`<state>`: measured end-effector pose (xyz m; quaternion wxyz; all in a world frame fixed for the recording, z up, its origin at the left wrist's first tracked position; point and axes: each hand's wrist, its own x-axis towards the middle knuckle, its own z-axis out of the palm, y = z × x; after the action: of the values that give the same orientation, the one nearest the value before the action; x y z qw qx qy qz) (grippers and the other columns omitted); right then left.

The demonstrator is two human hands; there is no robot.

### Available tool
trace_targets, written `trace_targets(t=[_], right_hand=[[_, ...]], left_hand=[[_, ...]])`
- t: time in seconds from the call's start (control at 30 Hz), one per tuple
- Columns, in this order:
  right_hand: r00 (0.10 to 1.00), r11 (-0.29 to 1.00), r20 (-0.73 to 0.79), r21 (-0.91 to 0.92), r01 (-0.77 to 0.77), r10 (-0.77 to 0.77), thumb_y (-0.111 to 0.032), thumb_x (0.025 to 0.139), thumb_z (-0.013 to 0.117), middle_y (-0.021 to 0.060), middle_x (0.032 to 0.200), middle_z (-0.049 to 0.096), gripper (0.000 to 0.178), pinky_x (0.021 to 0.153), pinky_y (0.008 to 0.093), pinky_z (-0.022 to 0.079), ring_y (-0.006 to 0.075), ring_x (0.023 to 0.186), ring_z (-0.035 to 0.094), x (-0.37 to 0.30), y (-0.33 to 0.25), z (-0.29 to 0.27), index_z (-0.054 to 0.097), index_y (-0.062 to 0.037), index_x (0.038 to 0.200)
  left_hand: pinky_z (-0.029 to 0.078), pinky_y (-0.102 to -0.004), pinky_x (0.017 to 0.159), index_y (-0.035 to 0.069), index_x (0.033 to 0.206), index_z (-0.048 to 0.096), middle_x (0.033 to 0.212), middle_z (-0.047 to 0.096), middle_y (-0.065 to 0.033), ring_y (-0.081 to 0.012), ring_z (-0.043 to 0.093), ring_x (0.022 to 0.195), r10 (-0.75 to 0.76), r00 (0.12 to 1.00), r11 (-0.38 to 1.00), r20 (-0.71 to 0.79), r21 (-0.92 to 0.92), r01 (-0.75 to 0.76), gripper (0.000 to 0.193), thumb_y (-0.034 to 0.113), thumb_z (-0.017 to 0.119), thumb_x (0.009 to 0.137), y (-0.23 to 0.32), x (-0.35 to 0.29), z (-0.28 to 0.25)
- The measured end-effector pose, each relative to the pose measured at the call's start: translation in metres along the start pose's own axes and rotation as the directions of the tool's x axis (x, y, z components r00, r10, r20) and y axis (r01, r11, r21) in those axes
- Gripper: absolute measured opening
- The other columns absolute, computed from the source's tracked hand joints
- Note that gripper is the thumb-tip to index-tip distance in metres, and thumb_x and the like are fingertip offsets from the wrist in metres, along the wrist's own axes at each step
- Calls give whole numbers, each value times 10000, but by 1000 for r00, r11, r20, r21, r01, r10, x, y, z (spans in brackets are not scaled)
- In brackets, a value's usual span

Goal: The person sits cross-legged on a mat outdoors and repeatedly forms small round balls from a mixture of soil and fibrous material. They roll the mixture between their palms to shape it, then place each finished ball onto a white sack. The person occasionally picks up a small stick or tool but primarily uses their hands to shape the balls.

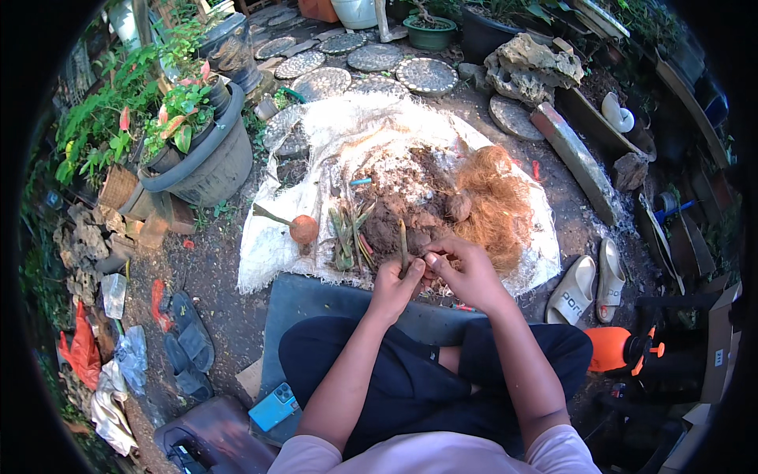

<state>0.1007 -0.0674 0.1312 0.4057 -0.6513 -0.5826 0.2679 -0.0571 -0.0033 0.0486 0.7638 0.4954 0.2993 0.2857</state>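
Greenish-brown, a slender stem (403, 241) stands nearly upright above the left hand (397, 286), near the front edge of the soil heap. The left hand is closed around its lower part, thumb uppermost. The right hand (462, 268) meets it from the other side, fingers curled and drawn together close to the left fingertips; whether they grip anything cannot be told, the contact being hidden. Directly beyond lies dark, crumbly soil (387, 221), with a round brown ball (458, 207) at its right and a mass of orange-brown fibre (493, 193) adjoining. To the left of the soil are green cuttings (343, 241) and, farther left, a reddish ball (303, 229) from which a green stalk (272, 214) projects. A short blue piece (360, 182) rests on the soil's far left part. All of these lie on a white woven sack (264, 251). Outward, at the left, are dark slippers (192, 332) and a blue phone (275, 407); at the right, pale sandals (573, 291) and an orange bottle (606, 349). Round stepping stones (427, 75) lie beyond the sack.
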Motion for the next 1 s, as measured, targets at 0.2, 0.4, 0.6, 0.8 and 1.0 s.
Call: trace_targets(t=[0.2, 0.4, 0.6, 0.8, 1.0], right_hand=[[971, 965, -146, 213, -155, 188, -129, 996, 586, 50, 783, 594, 163, 647, 293, 451, 112, 715, 544, -23, 7, 1, 615, 24, 949], [975, 944, -168, 320, -85, 145, -73, 963, 572, 66, 782, 566, 128, 653, 306, 430, 141, 706, 535, -53, 16, 39, 579, 26, 881], [953, 857, -126, 483, -182, 274, -116, 1010, 581, 6, 850, 587, 172, 723, 243, 450, 89, 775, 540, -66, 13, 55, 649, 23, 1085], [935, 799, -76, 545, -252, 347, -112, 1022, 564, -13, 877, 593, 203, 731, 219, 452, 65, 788, 542, -70, 4, 54, 618, -2, 1184], [941, 812, -134, 552, -190, 311, -88, 1013, 559, -11, 906, 584, 192, 731, 223, 455, 61, 804, 531, -69, 3, 62, 601, -17, 1187]], left_hand=[[550, -286, 694, 34, 1115, 602, 900, 651, -64, -153, 667, 791, 38, 985, 931, -167, -352, -96, 570, 576, 449, 1030, 4, 0, 2], [570, -337, 680, 59, 1074, 577, 884, 631, -67, -189, 668, 782, -29, 976, 846, -218, -525, -92, 594, 627, 410, 1020, 6, -1, 6], [539, -328, 598, 87, 1016, 553, 766, 544, -31, -171, 610, 673, -78, 959, 794, -274, -599, -107, 551, 625, 434, 1014, 9, -2, 3], [504, -330, 587, 149, 879, 475, 654, 461, -3, -156, 557, 606, -31, 970, 827, -242, -552, -111, 514, 641, 417, 1013, 9, -8, 1], [500, -354, 621, 130, 734, 437, 679, 463, -21, -182, 560, 667, -50, 954, 742, -295, -651, -163, 577, 632, 417, 1018, 14, -6, 10]])
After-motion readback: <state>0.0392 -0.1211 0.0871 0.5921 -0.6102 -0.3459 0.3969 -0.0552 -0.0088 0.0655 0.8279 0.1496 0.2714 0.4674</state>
